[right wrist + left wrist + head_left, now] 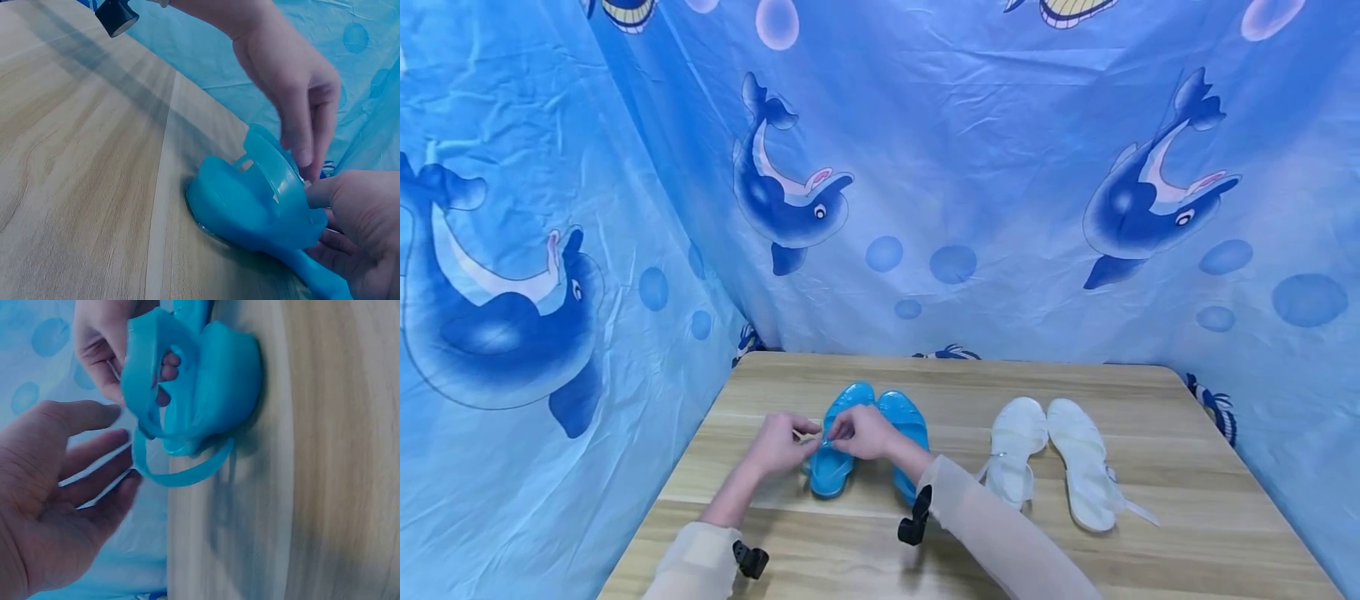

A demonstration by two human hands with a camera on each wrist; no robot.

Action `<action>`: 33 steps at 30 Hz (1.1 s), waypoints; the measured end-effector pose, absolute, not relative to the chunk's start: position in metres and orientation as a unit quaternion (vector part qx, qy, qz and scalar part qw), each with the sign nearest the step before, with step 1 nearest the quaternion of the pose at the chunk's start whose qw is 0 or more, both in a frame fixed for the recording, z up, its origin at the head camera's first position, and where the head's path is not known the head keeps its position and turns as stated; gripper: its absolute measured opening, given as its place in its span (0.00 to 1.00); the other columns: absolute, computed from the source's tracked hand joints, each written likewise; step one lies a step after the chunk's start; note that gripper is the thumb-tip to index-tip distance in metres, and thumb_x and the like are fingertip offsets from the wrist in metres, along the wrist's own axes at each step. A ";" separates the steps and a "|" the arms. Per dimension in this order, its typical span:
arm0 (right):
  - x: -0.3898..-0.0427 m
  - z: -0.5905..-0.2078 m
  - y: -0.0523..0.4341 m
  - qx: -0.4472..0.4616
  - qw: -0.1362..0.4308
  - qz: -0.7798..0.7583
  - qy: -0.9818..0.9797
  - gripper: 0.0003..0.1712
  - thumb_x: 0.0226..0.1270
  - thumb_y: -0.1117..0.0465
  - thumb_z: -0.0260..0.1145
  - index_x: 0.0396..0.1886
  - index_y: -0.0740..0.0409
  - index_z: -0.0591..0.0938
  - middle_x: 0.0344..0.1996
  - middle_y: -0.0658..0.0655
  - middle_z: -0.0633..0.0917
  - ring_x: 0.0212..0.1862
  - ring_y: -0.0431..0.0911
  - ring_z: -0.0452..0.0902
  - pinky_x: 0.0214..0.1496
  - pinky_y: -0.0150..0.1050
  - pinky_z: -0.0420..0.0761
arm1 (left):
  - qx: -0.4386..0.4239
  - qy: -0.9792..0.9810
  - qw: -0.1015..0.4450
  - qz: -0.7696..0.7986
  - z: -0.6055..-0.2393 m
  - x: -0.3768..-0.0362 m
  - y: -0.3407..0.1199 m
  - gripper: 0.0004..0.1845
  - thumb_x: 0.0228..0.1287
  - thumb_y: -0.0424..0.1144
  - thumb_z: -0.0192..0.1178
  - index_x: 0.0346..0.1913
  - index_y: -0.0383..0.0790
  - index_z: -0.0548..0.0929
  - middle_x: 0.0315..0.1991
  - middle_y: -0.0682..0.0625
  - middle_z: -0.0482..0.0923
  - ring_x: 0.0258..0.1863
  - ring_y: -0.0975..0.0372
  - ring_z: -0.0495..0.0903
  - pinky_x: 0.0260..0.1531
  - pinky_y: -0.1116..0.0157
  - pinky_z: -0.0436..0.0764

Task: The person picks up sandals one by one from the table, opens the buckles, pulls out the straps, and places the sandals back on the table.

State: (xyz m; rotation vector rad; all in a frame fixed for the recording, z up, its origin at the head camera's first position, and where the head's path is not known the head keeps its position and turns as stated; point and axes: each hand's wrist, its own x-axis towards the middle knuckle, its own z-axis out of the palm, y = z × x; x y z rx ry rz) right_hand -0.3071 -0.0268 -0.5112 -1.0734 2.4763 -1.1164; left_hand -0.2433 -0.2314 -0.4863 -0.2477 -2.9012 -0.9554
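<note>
Head view: glossy blue jelly sandal (832, 467)

A blue dolphin-print curtain (970, 175) hangs behind a light wooden table (1187, 467).

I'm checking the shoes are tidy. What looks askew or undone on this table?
The right white sandal's strap trails loose across the table. The left blue sandal's strap hangs undone off the table edge, where both hands work.
</note>
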 end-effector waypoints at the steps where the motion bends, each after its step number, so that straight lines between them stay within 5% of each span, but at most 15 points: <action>1: -0.307 -0.512 -0.026 -0.363 0.110 -0.381 0.843 0.04 0.73 0.61 0.73 0.43 0.52 0.92 0.40 0.49 0.93 0.42 0.34 0.87 0.46 0.25 0.84 | -0.081 -0.948 0.022 -0.307 -0.487 -0.243 -0.230 0.10 0.67 0.36 0.73 0.48 0.37 0.94 0.45 0.45 0.93 0.40 0.59 0.89 0.41 0.60 0.89; 5: -0.308 -0.513 -0.025 -0.352 0.105 -0.392 0.843 0.04 0.74 0.59 0.73 0.41 0.49 0.93 0.39 0.47 0.93 0.41 0.32 0.87 0.45 0.26 0.85 | -0.077 -0.950 -0.016 -0.303 -0.490 -0.244 -0.225 0.09 0.70 0.38 0.71 0.49 0.42 0.94 0.45 0.49 0.93 0.38 0.66 0.85 0.40 0.64 0.87; 22: -0.307 -0.521 -0.026 -0.338 0.108 -0.408 0.841 0.07 0.74 0.54 0.74 0.45 0.45 0.95 0.41 0.43 0.94 0.41 0.30 0.86 0.45 0.27 0.84 | -0.071 -0.927 -0.036 -0.366 -0.502 -0.250 -0.241 0.07 0.72 0.41 0.71 0.48 0.46 0.94 0.48 0.50 0.93 0.49 0.59 0.88 0.53 0.55 0.88; 33: -0.310 -0.521 -0.023 -0.328 0.090 -0.408 0.847 0.06 0.72 0.55 0.75 0.44 0.46 0.95 0.40 0.45 0.95 0.41 0.33 0.88 0.43 0.29 0.86 | -0.052 -0.920 -0.044 -0.386 -0.501 -0.253 -0.244 0.09 0.70 0.45 0.73 0.48 0.46 0.94 0.46 0.51 0.92 0.45 0.62 0.87 0.50 0.58 0.87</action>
